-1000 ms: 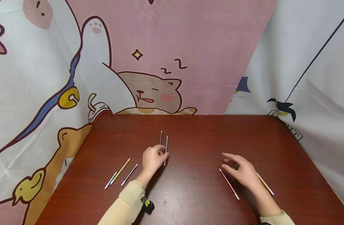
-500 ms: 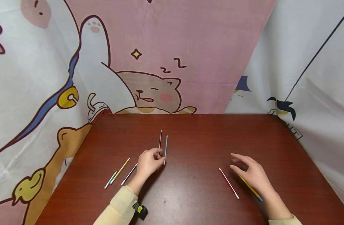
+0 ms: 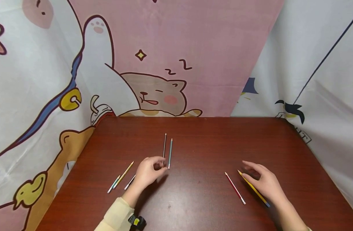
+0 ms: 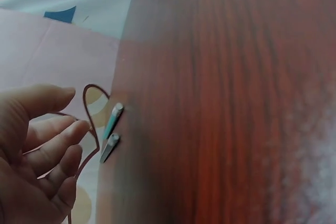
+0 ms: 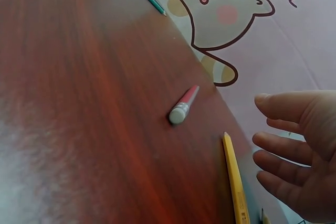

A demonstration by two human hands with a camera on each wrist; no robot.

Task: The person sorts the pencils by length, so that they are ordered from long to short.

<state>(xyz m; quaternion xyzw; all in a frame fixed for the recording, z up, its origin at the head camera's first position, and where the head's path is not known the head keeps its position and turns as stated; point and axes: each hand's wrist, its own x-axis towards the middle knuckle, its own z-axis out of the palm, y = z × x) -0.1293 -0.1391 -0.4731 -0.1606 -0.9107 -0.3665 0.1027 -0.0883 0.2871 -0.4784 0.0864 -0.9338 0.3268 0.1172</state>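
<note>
My left hand (image 3: pixel 149 170) hovers with loosely bent fingers, holding nothing. Its fingertips are right at the near ends of a dark pencil (image 3: pixel 164 146) and a teal pencil (image 3: pixel 170 154), which lie side by side on the table. In the left wrist view the fingers spread apart, with the teal pencil (image 4: pixel 113 121) just beyond them. My right hand (image 3: pixel 267 184) is likewise relaxed, thumb close over a yellow pencil with a blue end (image 3: pixel 254 189). A red pencil (image 3: pixel 235 189) lies to its left. Another pencil's dark tip (image 5: pixel 264 216) peeks out beside the yellow pencil in the right wrist view.
On the left of the brown table (image 3: pixel 199 192) lie a yellow pencil (image 3: pixel 123 175), a short-looking teal one (image 3: pixel 113 185) touching or close by it, and a white-ended pencil (image 3: pixel 130 182) partly covered by my left hand. A cartoon-printed cloth (image 3: pixel 211 64) hangs behind the table.
My left hand has drawn back left and nearer from the two middle pencils. My right hand has shifted right, uncovering the blue-ended yellow pencil and covering the pencil to its right.
</note>
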